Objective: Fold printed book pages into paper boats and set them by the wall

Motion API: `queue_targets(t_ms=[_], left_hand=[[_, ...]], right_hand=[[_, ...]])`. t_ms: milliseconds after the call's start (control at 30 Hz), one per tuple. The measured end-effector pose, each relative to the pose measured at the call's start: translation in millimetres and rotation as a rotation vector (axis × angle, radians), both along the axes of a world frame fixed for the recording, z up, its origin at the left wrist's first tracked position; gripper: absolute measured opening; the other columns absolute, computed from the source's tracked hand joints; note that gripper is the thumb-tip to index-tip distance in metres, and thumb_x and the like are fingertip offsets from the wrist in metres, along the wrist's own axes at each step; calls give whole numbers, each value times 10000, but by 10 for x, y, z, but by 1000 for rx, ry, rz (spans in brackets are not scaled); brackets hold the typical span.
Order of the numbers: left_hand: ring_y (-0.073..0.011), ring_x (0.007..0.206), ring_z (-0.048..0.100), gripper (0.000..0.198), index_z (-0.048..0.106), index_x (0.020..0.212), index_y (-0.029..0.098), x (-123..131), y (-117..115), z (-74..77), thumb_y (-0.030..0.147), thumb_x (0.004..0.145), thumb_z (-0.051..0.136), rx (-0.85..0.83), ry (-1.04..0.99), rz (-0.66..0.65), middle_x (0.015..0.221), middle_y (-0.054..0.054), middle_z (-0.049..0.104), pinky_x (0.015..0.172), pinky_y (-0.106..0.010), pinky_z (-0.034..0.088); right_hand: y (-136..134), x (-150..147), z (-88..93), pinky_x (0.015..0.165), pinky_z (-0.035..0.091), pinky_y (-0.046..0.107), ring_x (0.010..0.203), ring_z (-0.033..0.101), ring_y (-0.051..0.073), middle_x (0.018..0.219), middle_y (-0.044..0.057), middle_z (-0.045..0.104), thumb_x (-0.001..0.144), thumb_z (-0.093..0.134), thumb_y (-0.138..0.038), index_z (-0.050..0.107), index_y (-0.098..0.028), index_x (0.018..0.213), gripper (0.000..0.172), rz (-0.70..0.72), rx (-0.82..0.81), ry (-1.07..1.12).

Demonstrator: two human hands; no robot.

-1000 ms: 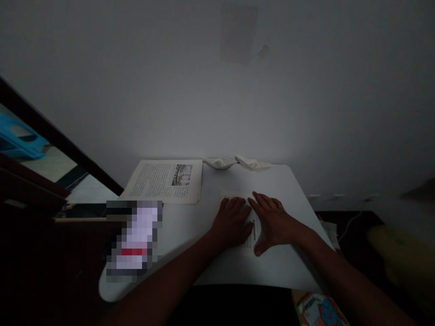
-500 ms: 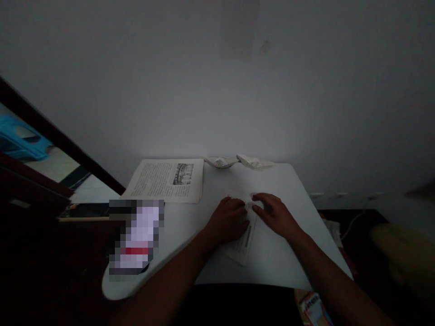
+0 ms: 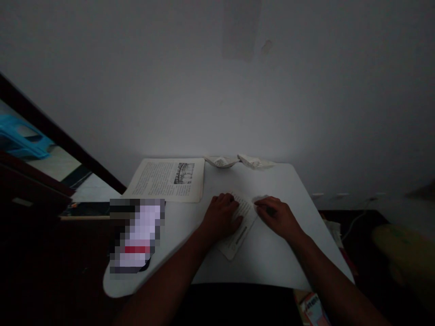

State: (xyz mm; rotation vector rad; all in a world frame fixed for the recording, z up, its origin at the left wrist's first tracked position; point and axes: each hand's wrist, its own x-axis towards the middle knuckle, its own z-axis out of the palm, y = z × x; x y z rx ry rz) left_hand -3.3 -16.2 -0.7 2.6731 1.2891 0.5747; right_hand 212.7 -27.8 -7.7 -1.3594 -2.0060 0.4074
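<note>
A narrow piece of printed paper (image 3: 242,231), seemingly folded, lies slanted on the white table between my hands. My left hand (image 3: 222,216) rests on its left side, thumb apart from the fingers, pressing it to the tabletop. At the paper's upper right edge, my right hand (image 3: 276,215) has thumb and index finger closed together on its corner. Part of the paper is hidden under my left hand. Behind, against the wall, stand two folded paper shapes (image 3: 221,161) made of similar printed paper.
A stack of printed pages (image 3: 163,179) lies at the table's back left. In front of it is a pixelated phone-like object (image 3: 141,235). The white table (image 3: 285,265) meets a grey wall (image 3: 190,90). A dark-framed mirror or opening (image 3: 68,140) leans at left.
The paper has turned, its near end swinging left. My left hand has shifted left, uncovering more print. My right thumb and index finger have come together at the paper's edge.
</note>
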Motion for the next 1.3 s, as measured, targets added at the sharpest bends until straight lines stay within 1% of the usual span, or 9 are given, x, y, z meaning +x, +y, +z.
queue_targets(t_ms=[200,300,433,533,600,733,900,1067,1300], left_hand=[[-301,1147,442,680,501,1181,168,-11,-6,-41,526,634,688,-44,-93,-88,1222,-133,515,983,-450,314],[-292,1157,446,739,464,1221,149,-22,-11,-11,499,618,708,-74,-117,-130,1239,-142,519,995,-443,307],[-257,1062,516,452,577,1044,174,-36,-5,33,402,667,681,-77,-142,-199,1115,-103,595,962,-411,350],[-209,927,579,163,630,851,182,-42,11,32,298,740,601,-92,-201,-245,952,-69,647,872,-352,420],[-179,835,601,114,639,807,178,-50,22,34,234,772,546,-120,-283,-242,874,-61,661,798,-313,453],[-146,711,601,132,645,783,157,-80,31,90,211,791,525,-184,-583,-158,789,-57,662,700,-267,468],[-139,655,574,160,659,743,158,-152,95,139,303,761,595,-388,-1007,169,690,-13,637,624,-238,439],[-111,582,524,236,652,786,145,-192,203,77,363,696,664,-637,-1410,320,653,13,604,557,-222,412],[-122,638,541,262,656,788,140,-145,249,-1,378,681,678,-653,-1425,367,703,-2,620,592,-228,432]], right_hand=[[-55,-17,-31,706,525,312,746,651,179,843,37,701,814,572,-315,669,-223,933,179,1,-90,163],[-45,2,-62,630,530,292,649,652,169,732,25,699,805,584,-336,670,-204,912,191,-45,-128,265],[-27,22,-90,538,513,268,568,631,157,653,19,678,792,589,-351,677,-186,896,213,-149,-129,346],[-8,39,-92,564,515,272,597,630,158,675,23,678,781,602,-358,680,-182,903,228,-281,-67,419],[9,55,-89,585,519,279,604,626,154,686,24,675,785,601,-369,674,-179,909,238,-348,-44,514],[40,86,-86,584,518,292,594,609,151,679,30,659,809,574,-408,663,-175,895,263,-372,-49,660],[47,76,-90,642,536,330,672,643,179,782,64,702,783,601,-431,658,-173,932,304,-322,-111,584],[40,43,-107,701,542,337,745,655,191,857,81,716,759,634,-427,652,-170,969,333,-154,-127,538],[7,49,-137,642,541,319,667,648,178,771,62,707,747,656,-376,664,-177,857,228,-63,-153,520]])
